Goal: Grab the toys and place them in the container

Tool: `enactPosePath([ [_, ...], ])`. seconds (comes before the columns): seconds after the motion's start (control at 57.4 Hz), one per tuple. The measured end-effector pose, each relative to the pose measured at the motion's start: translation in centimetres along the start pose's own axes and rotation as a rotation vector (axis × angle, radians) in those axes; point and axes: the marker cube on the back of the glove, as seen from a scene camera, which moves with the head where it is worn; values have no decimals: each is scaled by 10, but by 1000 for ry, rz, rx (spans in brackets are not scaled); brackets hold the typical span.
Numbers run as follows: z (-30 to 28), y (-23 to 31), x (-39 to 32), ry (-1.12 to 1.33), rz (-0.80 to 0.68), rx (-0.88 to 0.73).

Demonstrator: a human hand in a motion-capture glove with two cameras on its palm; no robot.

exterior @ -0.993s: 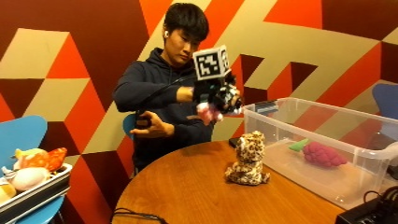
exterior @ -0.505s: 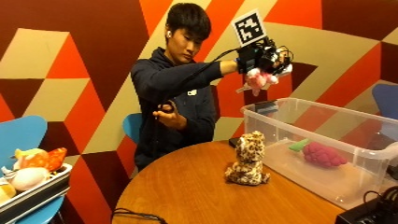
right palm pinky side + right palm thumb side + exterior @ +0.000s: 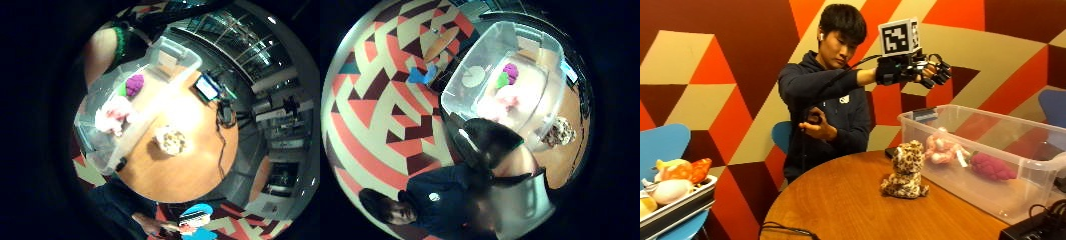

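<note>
Above the container [image 3: 986, 150], empty right hand [image 3: 923, 70] spread; leopard toy [image 3: 906, 170] stands beside it.

The right arm is being held out at shoulder height, extended sideways from the seated body, with the sleeve pushed back to the forearm. The gloved right hand [image 3: 918, 70] is being kept raised in the air, palm facing downward, its fingers [image 3: 939, 73] spread and only slightly bent, nothing being gripped between them. The bare left hand [image 3: 816, 125] is being held close in front of the chest, elbow bent, its fingers loosely curled. The head is being turned toward the outstretched hand
</note>
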Motion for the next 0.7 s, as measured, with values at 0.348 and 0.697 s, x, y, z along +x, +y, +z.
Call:
enactPosePath([
  [0.348, 42, 43, 110, 48, 196, -129],
  [0.697, 188, 19, 126, 141, 153, -258],
])
